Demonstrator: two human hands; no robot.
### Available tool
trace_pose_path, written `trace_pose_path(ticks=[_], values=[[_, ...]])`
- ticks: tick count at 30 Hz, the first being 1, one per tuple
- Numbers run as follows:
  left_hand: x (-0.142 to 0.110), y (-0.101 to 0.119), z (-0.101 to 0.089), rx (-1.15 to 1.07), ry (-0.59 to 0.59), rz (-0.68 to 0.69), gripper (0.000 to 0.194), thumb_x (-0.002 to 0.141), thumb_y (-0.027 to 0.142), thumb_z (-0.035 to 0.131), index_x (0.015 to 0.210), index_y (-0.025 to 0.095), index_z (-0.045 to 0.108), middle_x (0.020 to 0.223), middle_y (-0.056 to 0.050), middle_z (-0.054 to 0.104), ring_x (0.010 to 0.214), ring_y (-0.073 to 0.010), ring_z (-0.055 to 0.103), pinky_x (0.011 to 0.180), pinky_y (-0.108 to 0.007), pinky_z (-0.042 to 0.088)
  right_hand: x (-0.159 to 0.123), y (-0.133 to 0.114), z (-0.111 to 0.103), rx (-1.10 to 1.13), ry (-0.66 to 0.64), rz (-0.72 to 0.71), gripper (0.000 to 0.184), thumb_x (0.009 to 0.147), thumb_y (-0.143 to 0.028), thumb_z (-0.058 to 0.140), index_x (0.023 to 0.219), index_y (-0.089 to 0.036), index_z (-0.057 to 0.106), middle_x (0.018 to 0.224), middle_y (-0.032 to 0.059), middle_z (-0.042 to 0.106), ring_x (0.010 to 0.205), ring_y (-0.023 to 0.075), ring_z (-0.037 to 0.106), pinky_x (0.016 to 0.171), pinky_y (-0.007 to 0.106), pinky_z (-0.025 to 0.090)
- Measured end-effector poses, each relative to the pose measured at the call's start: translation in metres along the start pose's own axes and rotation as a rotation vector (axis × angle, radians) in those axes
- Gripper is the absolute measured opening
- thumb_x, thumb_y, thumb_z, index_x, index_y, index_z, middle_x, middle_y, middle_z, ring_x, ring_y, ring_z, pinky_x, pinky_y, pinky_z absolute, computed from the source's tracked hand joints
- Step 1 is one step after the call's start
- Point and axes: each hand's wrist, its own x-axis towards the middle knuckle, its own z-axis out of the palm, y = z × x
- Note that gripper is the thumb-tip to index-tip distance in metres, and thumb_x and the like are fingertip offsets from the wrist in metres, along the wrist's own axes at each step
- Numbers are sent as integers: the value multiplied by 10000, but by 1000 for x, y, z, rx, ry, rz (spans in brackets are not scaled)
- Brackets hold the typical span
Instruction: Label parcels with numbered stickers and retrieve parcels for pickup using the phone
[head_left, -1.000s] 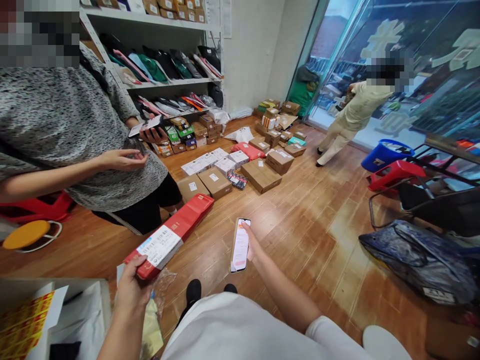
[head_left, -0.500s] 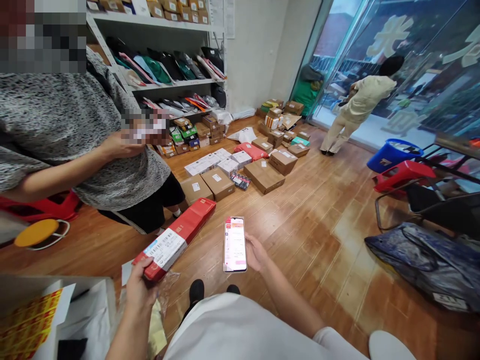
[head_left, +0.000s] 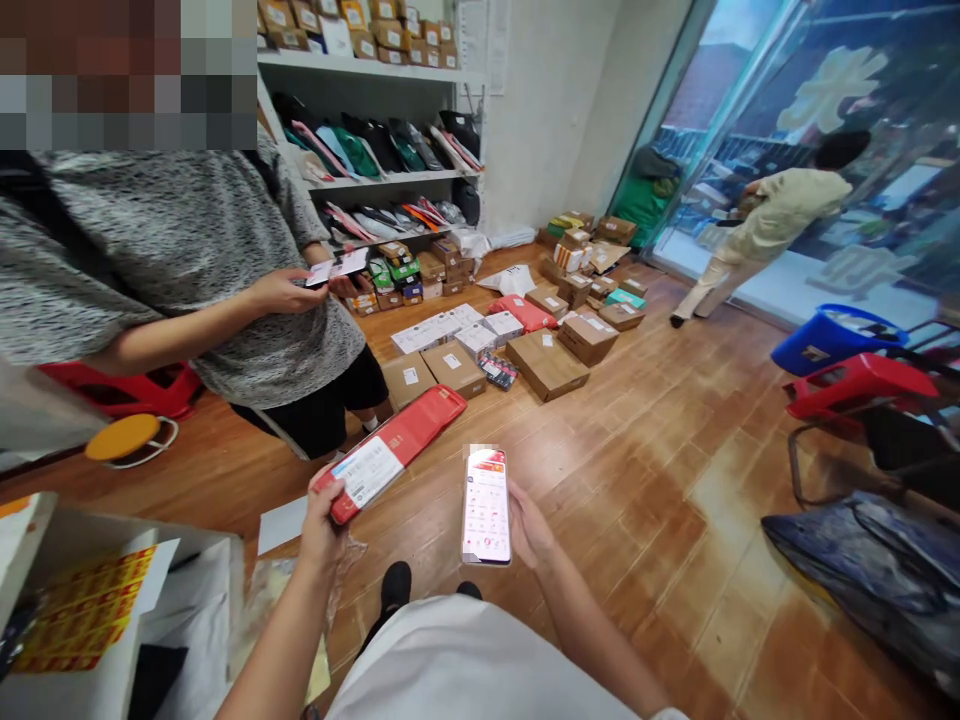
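Note:
My left hand (head_left: 321,523) grips the near end of a long red parcel (head_left: 401,445) with a white shipping label, held out over the wooden floor. My right hand (head_left: 529,522) holds a phone (head_left: 486,505) upright, its lit screen facing me. The two are side by side, a little apart. A person in a speckled grey top (head_left: 180,270) stands close at the left, holding a phone (head_left: 335,269) in both hands.
Many cardboard boxes (head_left: 546,362) and parcels lie on the floor before shelves (head_left: 375,180) full of packages. Another person (head_left: 765,220) walks by the glass door at the right. Red stool (head_left: 855,382), blue bin (head_left: 832,338) and a dark bag (head_left: 877,570) sit at right. A counter with yellow labels (head_left: 82,610) is at lower left.
My right hand turned the phone so the screen faces me squarely and drew it nearer. The view shifted right and upward. The grey-topped person brought both hands together onto a phone.

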Motion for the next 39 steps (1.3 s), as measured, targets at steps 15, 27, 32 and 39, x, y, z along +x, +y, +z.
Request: trace_pose_path(ticks=[15,27,32,39], values=[[41,-26,37,-28,-244,64,536,679,435,759,1104,192,540,1084,-63,633,982,-235,620,851,-348,475,-33,-11,87,-326,-259,10,506,848,-620,554,1144,-219,642,1099,76,703,986,252,653,886,390,503],[43,-38,34,-49,-288,52,481,739,415,723,1118,201,519,1064,-50,623,929,-208,621,845,-337,463,-43,-20,106,-525,-324,-167,425,903,-584,496,1111,-255,669,1140,34,683,1057,196,602,934,298,447],[41,-37,34,-45,-278,52,467,742,408,721,1114,203,526,1080,-47,606,962,-210,614,847,-324,469,-42,-19,105,-540,-329,-157,409,920,-568,474,1093,-252,669,1084,32,694,1006,193,614,906,306,459],[41,-39,31,-10,-261,44,451,755,422,705,1121,225,528,1112,-43,604,975,-205,608,811,-307,486,-39,-18,107,-378,-344,-60,390,853,-501,618,1149,-248,641,1135,40,704,1023,200,640,895,310,474]])
